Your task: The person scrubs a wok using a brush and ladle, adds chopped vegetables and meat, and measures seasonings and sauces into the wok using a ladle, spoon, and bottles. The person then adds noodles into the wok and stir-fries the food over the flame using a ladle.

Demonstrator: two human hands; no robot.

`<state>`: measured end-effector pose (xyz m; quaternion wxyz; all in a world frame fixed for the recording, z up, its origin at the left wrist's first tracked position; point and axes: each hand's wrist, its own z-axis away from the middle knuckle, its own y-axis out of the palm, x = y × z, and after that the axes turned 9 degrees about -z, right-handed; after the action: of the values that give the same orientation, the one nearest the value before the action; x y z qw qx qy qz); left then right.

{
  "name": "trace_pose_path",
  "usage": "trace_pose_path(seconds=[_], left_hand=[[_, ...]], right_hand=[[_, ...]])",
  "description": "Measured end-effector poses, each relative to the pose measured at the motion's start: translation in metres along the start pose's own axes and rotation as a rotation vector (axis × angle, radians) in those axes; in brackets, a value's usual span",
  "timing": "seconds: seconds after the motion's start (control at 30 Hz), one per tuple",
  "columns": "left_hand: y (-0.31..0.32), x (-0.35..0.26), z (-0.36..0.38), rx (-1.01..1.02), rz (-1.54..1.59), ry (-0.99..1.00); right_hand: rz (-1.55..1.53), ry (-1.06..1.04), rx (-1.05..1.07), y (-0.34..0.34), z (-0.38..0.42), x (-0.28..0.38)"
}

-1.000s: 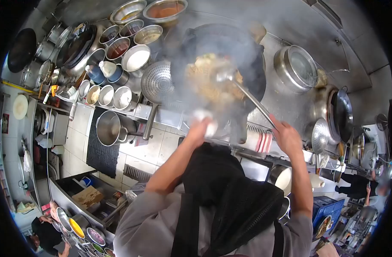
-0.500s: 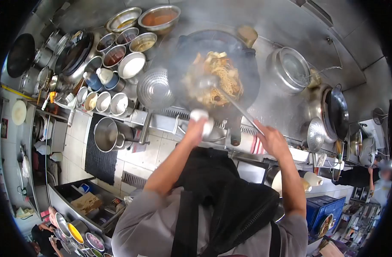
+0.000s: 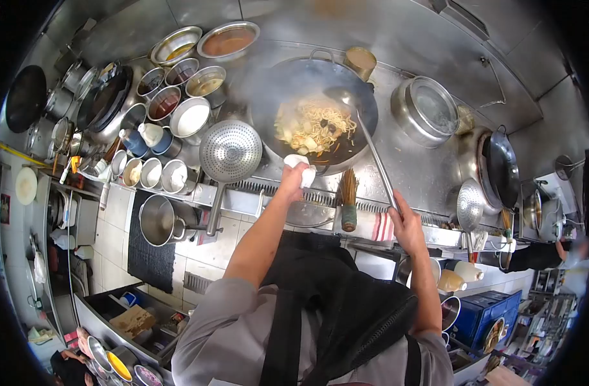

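Note:
My left hand (image 3: 294, 180) is closed round a white cloth (image 3: 299, 165) at the near rim of a steaming wok (image 3: 268, 119). Noodles (image 3: 323, 122) with pale pieces and dark bits lie in the wok. With my right hand (image 3: 407, 225) I grip the long handle of a metal ladle (image 3: 375, 151); its bowl rests against the far right inside of the wok. Between my hands a bamboo brush (image 3: 348, 199) lies at the stove's front edge, and a red-striped towel (image 3: 379, 226) lies beside it.
Left of the wok are a perforated strainer (image 3: 230, 152) and several bowls, one with white contents (image 3: 191, 116). A lidded pot (image 3: 425, 110) stands at right, near another strainer (image 3: 470, 204). A steel pot (image 3: 158, 220) hangs low at left. Other people show at both lower edges.
The ladle bowl has moved from the noodles to the wok's far right side. The noodles have shifted left and spread, the wok has tilted, and the steam is thinner over them.

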<state>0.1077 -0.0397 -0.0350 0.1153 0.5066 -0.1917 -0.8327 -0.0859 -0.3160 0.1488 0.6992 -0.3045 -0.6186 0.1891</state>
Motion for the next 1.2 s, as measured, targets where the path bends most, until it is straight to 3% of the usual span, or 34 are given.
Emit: trace_pose_path(seconds=[0.1,0.13,0.17,0.27,0.4,0.5,0.6,0.73,0.83,0.87,0.97,1.07,1.2], left_hand=[[-0.001,-0.003,-0.010,-0.011,-0.032,-0.016],[-0.006,0.002,-0.015,0.004,-0.041,-0.006],[-0.007,0.004,-0.020,0.015,-0.051,0.009],[-0.011,0.007,-0.026,-0.013,-0.089,0.010],[-0.008,0.003,-0.025,-0.058,-0.130,-0.008],[-0.010,0.002,-0.027,-0.054,-0.157,-0.012],[-0.011,0.000,-0.026,-0.025,-0.179,-0.012],[-0.014,0.005,-0.032,-0.054,-0.175,-0.050],[-0.019,0.014,-0.038,-0.031,-0.168,-0.026],[-0.020,0.014,-0.039,-0.011,-0.171,-0.014],[-0.017,0.009,-0.034,-0.032,-0.177,-0.028],[-0.018,0.013,-0.037,-0.027,-0.186,-0.005],[-0.012,0.000,-0.022,0.011,-0.155,0.004]], right_hand=[[0.037,0.162,0.021,0.008,0.009,-0.039],[0.013,0.020,-0.025,0.017,0.009,-0.061],[-0.059,-0.010,-0.033,0.022,0.007,-0.057],[-0.119,0.159,-0.037,0.038,-0.012,-0.029],[-0.013,-0.075,-0.160,0.067,-0.084,-0.041],[-0.295,0.160,-0.035,0.088,-0.144,-0.017],[-0.575,0.151,0.139,0.102,-0.182,0.005],[-0.672,0.174,0.391,0.099,-0.183,-0.007],[-0.331,0.183,0.445,0.078,-0.152,-0.009],[-0.147,-0.051,0.397,0.070,-0.143,-0.020],[0.363,-0.477,0.210,0.030,-0.121,-0.050],[0.734,-0.333,0.149,-0.017,-0.096,-0.031],[0.908,-0.357,0.068,-0.060,-0.080,-0.002]])
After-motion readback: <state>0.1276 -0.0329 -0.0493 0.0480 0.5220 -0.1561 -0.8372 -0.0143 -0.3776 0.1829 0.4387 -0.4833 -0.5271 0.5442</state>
